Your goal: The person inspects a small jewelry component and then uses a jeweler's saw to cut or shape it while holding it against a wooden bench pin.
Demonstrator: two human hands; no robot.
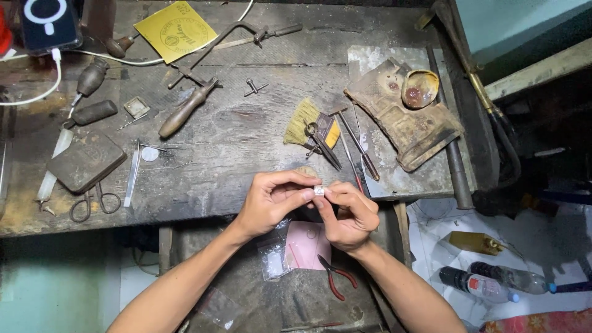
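My left hand (272,200) and my right hand (350,213) meet at the front edge of a dark, worn workbench (234,142). Between their fingertips they pinch a small silvery metal piece (319,190); both hands touch it. Below the hands, on a lower shelf, lie a pink sheet (308,245), small clear plastic bags (273,262) and red-handled pliers (336,279). Just beyond the hands on the bench lie a straw-coloured brush (302,120), small shears (322,145) and a thin hammer (354,142).
On the bench: a frame saw with wooden handle (203,74), yellow sandpaper sheet (175,29), scissors (95,202), a dark flat block (86,162), tweezers (132,174), a worn leather pad with a shell (404,111), a phone on a white cable (49,24). Plastic bottles (493,282) lie on the floor at right.
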